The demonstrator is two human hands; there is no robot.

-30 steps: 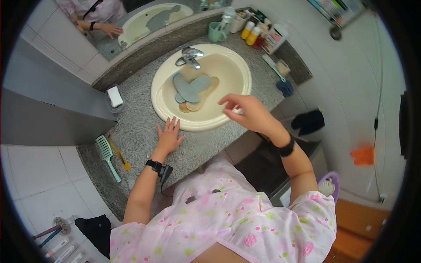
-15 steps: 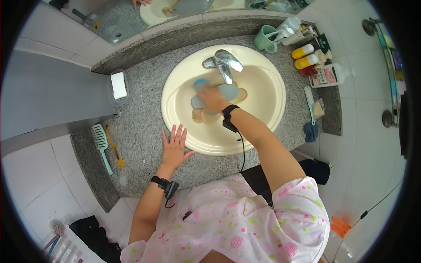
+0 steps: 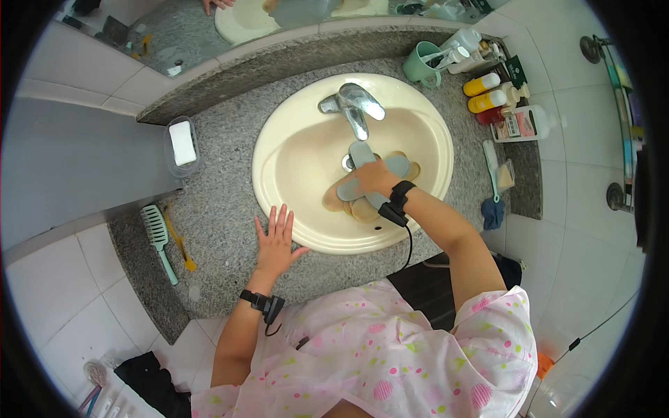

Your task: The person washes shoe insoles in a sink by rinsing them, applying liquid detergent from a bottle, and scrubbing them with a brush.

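Observation:
An oval cream sink (image 3: 286,167) is set in the grey stone counter. Inside it lie grey-blue, flat, sole-shaped pieces (image 3: 361,152), crossing one another, with beige rounded pieces (image 3: 366,210) beneath and beside them; they look like insoles or slippers. Over this pile my right hand (image 3: 376,179) is closed on the grey-blue pieces, its fingertips partly hidden. A chrome faucet (image 3: 358,104) reaches over the bowl just beyond. My left hand (image 3: 276,245) lies flat with fingers spread on the counter, its fingertips at the sink's near left rim, and holds nothing.
White soap (image 3: 183,143) sits in a clear dish at the left. A green hairbrush (image 3: 157,233) lies by the left edge. A green cup (image 3: 421,67) and several bottles (image 3: 482,85) crowd the back right. A small brush (image 3: 492,167) and dark blue cloth (image 3: 493,214) lie at the right.
My right hand has moved right and slightly nearer in the sink, and the grey-blue and beige pieces have shifted right with it. The drain now shows. My left hand stays on the counter.

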